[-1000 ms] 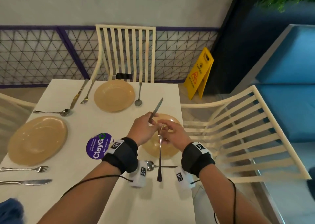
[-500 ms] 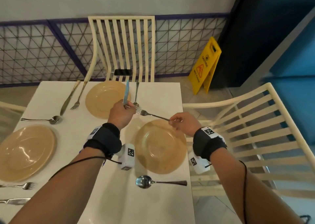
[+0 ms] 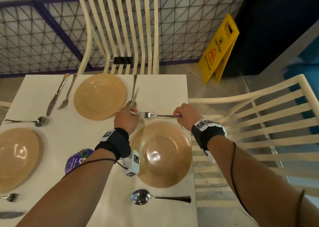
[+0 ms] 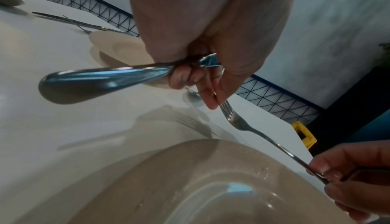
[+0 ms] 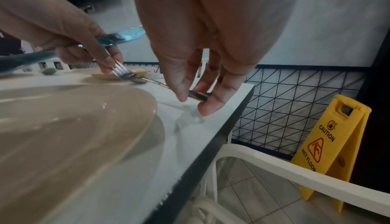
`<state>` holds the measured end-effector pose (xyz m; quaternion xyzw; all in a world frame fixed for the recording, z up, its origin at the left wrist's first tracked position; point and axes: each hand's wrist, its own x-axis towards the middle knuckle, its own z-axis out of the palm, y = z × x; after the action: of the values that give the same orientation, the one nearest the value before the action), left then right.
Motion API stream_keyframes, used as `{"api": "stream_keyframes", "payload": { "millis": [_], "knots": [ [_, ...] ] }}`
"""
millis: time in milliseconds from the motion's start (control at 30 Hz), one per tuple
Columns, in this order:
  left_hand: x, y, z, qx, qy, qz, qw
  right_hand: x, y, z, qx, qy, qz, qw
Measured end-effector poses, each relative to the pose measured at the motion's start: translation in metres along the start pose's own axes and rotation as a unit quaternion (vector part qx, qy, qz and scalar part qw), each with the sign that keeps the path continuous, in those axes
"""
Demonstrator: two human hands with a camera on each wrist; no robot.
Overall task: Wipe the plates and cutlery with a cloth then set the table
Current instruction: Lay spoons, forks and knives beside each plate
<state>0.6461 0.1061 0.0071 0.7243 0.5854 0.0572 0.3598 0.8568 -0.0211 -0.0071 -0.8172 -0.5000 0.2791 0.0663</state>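
Fork [image 3: 151, 115] lies level just beyond the near plate [image 3: 165, 159], tines toward your left hand [image 3: 126, 118], handle pinched by your right hand [image 3: 185, 115]. Your left fingers [image 4: 207, 97] touch the tines and grip a knife [image 3: 134, 98], blade pointing away from you above the worktop [image 3: 72, 140].

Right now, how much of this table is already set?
Two places look done: the far plate and left plate have cutlery beside them. At the near plate, only a spoon is laid. Both hands hold the fork; the left also grips the knife.
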Motion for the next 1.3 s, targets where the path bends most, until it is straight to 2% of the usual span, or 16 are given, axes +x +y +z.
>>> {"api": "stream_keyframes", "payload": {
  "millis": [367, 833, 1033, 1133, 1233, 1300],
  "knots": [
    [0.012, -0.007, 0.013, 0.038, -0.015, -0.005, 0.999, 0.007, 0.01, 0.011, -0.047, 0.0, -0.03, 0.998],
    [0.007, -0.013, 0.006, 0.048, -0.063, -0.021, 0.997, 0.007, 0.011, 0.017, -0.051, 0.015, -0.021, 0.998],
    [-0.003, -0.006, -0.018, 0.032, -0.025, 0.005, 0.999, 0.001, 0.011, 0.012, -0.035, 0.034, -0.013, 0.999],
    [-0.012, 0.012, -0.042, 0.0, -0.019, 0.016, 1.0, -0.007, 0.004, -0.002, 0.017, 0.072, -0.012, 0.997],
    [-0.026, 0.04, -0.065, -0.048, 0.001, 0.051, 0.998, -0.022, -0.013, -0.021, 0.143, 0.099, -0.028, 0.984],
    [-0.036, 0.063, -0.074, -0.103, 0.006, 0.064, 0.993, -0.034, -0.03, -0.031, 0.246, 0.086, -0.049, 0.964]
  ]
}}
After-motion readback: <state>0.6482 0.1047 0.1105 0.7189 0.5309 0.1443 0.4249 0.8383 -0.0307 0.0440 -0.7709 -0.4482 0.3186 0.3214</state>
